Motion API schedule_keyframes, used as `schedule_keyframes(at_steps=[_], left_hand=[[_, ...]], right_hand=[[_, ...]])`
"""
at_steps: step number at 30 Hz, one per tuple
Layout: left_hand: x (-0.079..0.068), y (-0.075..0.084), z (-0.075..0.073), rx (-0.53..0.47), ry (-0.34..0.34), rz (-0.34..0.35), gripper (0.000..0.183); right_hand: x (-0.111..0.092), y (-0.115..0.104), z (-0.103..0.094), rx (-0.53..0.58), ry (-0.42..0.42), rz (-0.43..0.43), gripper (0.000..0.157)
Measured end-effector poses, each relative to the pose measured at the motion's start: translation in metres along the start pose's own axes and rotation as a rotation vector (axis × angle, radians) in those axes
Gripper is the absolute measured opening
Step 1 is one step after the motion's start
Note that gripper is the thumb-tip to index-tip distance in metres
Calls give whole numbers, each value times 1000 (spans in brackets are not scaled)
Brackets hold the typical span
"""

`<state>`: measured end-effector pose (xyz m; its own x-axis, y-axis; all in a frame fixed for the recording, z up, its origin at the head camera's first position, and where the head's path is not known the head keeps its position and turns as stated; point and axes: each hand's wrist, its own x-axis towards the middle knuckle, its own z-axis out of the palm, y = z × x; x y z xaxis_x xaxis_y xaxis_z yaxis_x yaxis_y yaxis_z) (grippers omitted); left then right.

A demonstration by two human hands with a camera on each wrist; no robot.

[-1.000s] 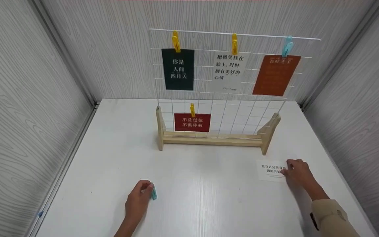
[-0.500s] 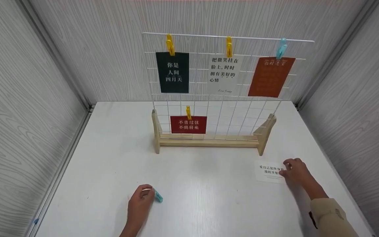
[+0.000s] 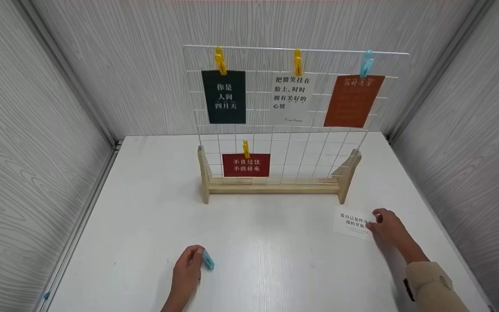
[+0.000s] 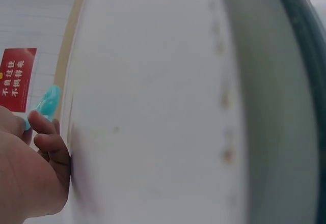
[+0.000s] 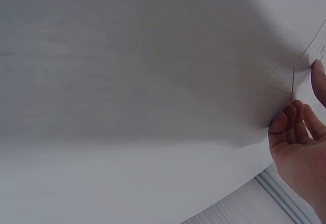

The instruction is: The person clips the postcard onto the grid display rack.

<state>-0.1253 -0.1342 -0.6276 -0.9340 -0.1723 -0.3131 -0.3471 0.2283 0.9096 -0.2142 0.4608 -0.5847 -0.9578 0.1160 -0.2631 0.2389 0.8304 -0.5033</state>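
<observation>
My left hand (image 3: 186,268) pinches a light-blue clothespin (image 3: 208,259) low over the left front of the table. In the left wrist view, the clothespin (image 4: 48,102) sticks up past the fingertips. At the right, my right hand (image 3: 389,227) holds the right edge of a white card (image 3: 351,223) with printed characters, thumb on its face and fingers at its edge. The right wrist view shows this hand (image 5: 300,132) at the far right, with the card's thin edge between thumb and fingers. Part of the card lies hidden behind the thumb.
A white wire grid rack on a wooden stand (image 3: 275,189) stands at the back. Yellow clothespins hold a dark green card (image 3: 225,113), a white card (image 3: 290,110) and a red card (image 3: 246,172); a blue one holds an orange card (image 3: 351,104). Grey panels enclose the table.
The clothespin has turned in my left fingers, its free end now pointing down and right. The white card has turned slightly under my right hand. The whole head view has shifted a little.
</observation>
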Motion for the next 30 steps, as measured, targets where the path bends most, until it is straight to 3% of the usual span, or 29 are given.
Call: schedule_keyframes(at_steps=[8,19,25,30], left_hand=[[-1,-4,0,-12,-23,-5,35],[2,-7,-6,-118,-92,24,31],[0,-8,-9,-153,-80,-8,41],[0,-7,-10,-169,-83,1,60]], right_hand=[[-3,-1,-2,-31,3,-8,55],[-10,-5,-1,53,4,60,61],[-15,5,2,152,48,11,53],[-23,10,-1,313,48,-4,44]])
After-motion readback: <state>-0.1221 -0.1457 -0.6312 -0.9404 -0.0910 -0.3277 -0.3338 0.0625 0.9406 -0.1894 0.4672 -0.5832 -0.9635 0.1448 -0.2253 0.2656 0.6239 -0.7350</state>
